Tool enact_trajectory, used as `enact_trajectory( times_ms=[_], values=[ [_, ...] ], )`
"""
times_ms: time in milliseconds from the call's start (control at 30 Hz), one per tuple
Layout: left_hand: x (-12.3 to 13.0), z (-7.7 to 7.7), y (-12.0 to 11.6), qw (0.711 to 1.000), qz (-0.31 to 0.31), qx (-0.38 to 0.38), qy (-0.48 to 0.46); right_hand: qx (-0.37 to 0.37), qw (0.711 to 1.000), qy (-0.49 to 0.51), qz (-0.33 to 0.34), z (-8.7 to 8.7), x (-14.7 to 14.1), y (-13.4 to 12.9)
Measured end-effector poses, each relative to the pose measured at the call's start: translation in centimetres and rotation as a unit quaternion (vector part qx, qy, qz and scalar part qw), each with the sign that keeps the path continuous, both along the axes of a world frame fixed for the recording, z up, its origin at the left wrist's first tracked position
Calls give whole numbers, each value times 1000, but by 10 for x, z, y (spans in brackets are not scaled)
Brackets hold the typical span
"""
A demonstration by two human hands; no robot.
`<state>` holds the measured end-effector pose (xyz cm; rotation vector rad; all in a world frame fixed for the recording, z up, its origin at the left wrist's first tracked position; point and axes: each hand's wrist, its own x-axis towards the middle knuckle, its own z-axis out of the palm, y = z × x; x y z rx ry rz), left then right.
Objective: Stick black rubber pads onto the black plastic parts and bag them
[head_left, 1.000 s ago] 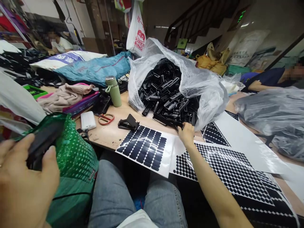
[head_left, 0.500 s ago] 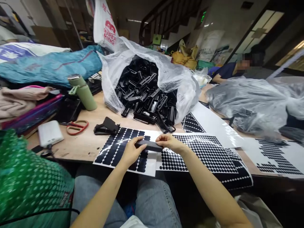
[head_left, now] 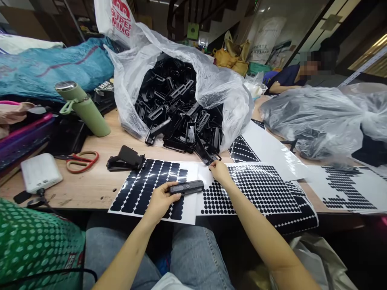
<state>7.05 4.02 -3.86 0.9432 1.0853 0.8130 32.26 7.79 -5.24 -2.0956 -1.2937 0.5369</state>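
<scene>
My left hand (head_left: pixel 161 201) is closed on the left end of a black, rectangular plastic piece (head_left: pixel 188 187) with a textured face and a small round mark in its middle. It is held above a sheet of black, rounded-strip stickers (head_left: pixel 145 183). Farther forward, my right hand (head_left: pixel 220 173) has its fingers pinched at the near end of a black plastic part (head_left: pixel 203 152) at the bag's mouth. Beneath the right wrist lies a sheet of black round stickers (head_left: pixel 256 187). Similar black parts (head_left: pixel 172 104) fill the clear plastic bag (head_left: pixel 125 86).
At left are a black clip-like piece (head_left: pixel 125 158), red-handled scissors (head_left: pixel 82 162), a white power bank (head_left: pixel 40 172) and a green bottle (head_left: pixel 87 112). More sticker sheets (head_left: pixel 347 187) and a filled plastic bag (head_left: pixel 317 117) lie right. A person (head_left: pixel 287 78) sits beyond.
My right hand has let go of the textured piece and moved forward to the parts at the bag's mouth. The left hand keeps the piece, now turned to show its marked face. The view has shifted.
</scene>
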Motion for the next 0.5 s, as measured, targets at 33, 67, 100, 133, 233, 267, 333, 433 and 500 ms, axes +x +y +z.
enact_trajectory(
  times_ms=[33, 67, 100, 133, 233, 267, 333, 433, 500],
  values=[
    [-1, -2, 0, 1000, -3, 1, -1, 0, 1000, 1, 1, 2, 0, 0],
    [-2, -3, 0, 1000, -6, 3, -1, 2, 1000, 3, 2, 5, 0, -1],
    [-2, -5, 0, 1000, -10, 5, 1, 5, 1000, 5, 4, 9, -2, -4],
    [-3, -6, 0, 1000, -13, 9, 3, 11, 1000, 8, 7, 14, -6, -7],
    [-3, -8, -1, 999, -24, 15, 15, 29, 998, 33, 39, 29, -30, -27],
    [-2, -8, -1, 999, -25, 17, 20, 30, 996, 50, 61, 33, -40, -35],
    [-2, -9, -1, 999, -24, 20, 27, 30, 988, 95, 114, 38, -62, -49],
    [-1, -11, -1, 999, -20, 29, 37, 51, 984, 119, 123, 37, -86, -62],
    [-1, -12, -2, 998, -18, 39, 45, 56, 986, 118, 105, 35, -92, -64]
  ],
)
